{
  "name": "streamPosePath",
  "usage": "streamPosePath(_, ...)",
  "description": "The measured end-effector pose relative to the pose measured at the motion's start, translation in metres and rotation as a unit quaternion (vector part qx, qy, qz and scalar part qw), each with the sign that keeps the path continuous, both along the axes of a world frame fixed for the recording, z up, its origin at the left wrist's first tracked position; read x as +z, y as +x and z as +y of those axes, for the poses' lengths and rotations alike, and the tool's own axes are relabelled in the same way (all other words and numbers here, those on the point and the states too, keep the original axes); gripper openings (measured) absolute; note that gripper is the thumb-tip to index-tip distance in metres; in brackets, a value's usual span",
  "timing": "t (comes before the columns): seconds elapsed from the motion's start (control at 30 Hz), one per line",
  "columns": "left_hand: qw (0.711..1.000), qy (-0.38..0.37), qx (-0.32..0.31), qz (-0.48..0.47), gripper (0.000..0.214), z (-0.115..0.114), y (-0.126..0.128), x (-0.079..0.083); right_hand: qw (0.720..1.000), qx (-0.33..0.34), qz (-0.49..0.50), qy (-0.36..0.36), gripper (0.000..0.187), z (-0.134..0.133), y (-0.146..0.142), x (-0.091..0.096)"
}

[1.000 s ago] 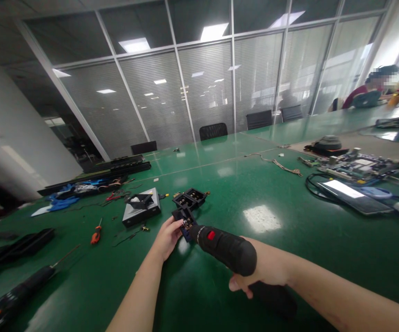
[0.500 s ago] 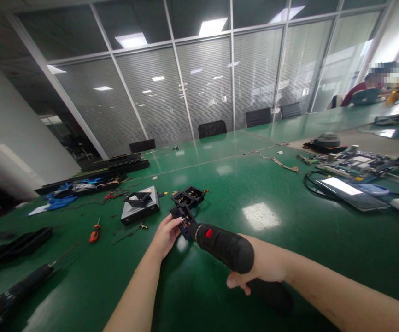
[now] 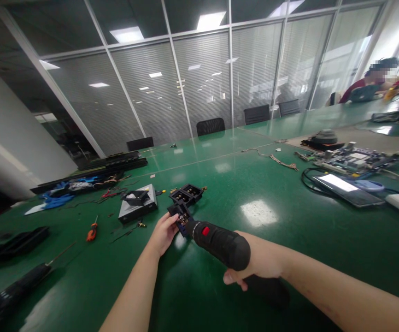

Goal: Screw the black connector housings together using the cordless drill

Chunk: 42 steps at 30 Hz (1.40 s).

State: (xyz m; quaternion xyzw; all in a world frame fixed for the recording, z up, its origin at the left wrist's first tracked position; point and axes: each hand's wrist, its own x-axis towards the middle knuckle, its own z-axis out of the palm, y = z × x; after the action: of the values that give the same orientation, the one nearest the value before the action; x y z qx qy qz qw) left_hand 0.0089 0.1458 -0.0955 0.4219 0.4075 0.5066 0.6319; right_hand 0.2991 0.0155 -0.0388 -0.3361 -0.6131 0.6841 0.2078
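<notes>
My right hand (image 3: pixel 244 265) is wrapped round the grip of a black cordless screwdriver (image 3: pixel 216 242) with a red switch on its top. Its nose points away to the left, into a small black open-topped housing (image 3: pixel 181 213) with metal parts inside. The driver's tip is hidden. My left hand (image 3: pixel 165 232) grips that housing by its left side, thumb on the near rim. Just beyond stands a similar black two-compartment housing (image 3: pixel 186 193), with small brass-coloured parts in it.
Left of my hands lie a grey box (image 3: pixel 138 205) with a black frame on top, an orange screwdriver (image 3: pixel 92 231) and a second power screwdriver (image 3: pixel 16 293). Blue gloves (image 3: pixel 56 198) lie farther back. A phone-like device (image 3: pixel 346 188) and circuit boards (image 3: pixel 356 159) are at right. A person (image 3: pixel 368 85) sits far right.
The whole view has shifted slightly, with everything a little farther left. My hands, the driver and the housing keep the same positions relative to each other.
</notes>
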Motion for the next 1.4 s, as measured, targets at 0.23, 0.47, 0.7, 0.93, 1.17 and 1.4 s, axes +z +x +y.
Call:
streamPosePath(0.23,0.997,-0.049,0.052,-0.034,0.025,0.0029,0.0016,0.0007,1.0,-0.004,0.001,0.007,0.034,-0.0004,-0.0019,0.0023)
streamPosePath(0.47,0.999,-0.033,0.025,-0.011,0.026,0.0022,-0.0021,-0.0013,1.0,-0.009,0.004,0.005,0.034,-0.0005,-0.0032,0.0031)
streamPosePath(0.7,1.0,-0.014,0.018,-0.012,0.037,0.0028,-0.0032,-0.0049,1.0,-0.008,0.011,-0.005,0.036,-0.0001,-0.0053,-0.0023)
streamPosePath(0.93,1.0,-0.004,0.007,-0.009,0.041,0.0002,-0.0024,-0.0023,1.0,-0.006,0.006,-0.013,0.036,-0.0003,-0.0051,-0.0015)
streamPosePath(1.17,1.0,-0.008,0.012,-0.008,0.037,-0.0029,-0.0005,0.0019,1.0,-0.011,0.006,-0.017,0.035,-0.0007,-0.0044,-0.0034)
streamPosePath(1.4,1.0,-0.006,0.011,-0.004,0.034,-0.0038,0.0006,0.0041,1.0,-0.012,0.01,-0.01,0.035,0.0007,-0.0047,-0.0032)
